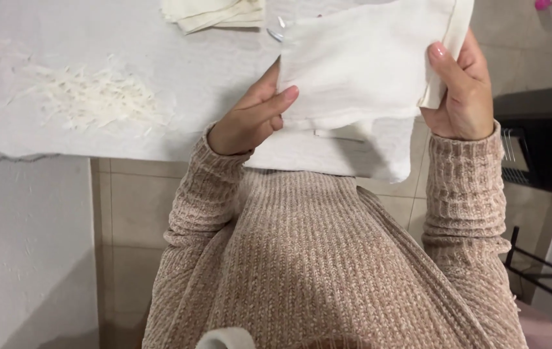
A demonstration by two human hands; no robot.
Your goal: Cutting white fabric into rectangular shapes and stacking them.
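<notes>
White cloth piece (360, 58) held up above the table's near edge, gripped at both sides. Left hand (250, 119) pinches its lower left edge; right hand (460, 90) grasps the hemmed right edge. Thread trimmings (88, 97) (loose, pale) lie on the table (211, 77); folded fabric (214, 13) rests beyond.

No package, label, sign or screen can be made out anywhere in the view. Nothing of that kind is seen on the tabletop or beside it.
</notes>
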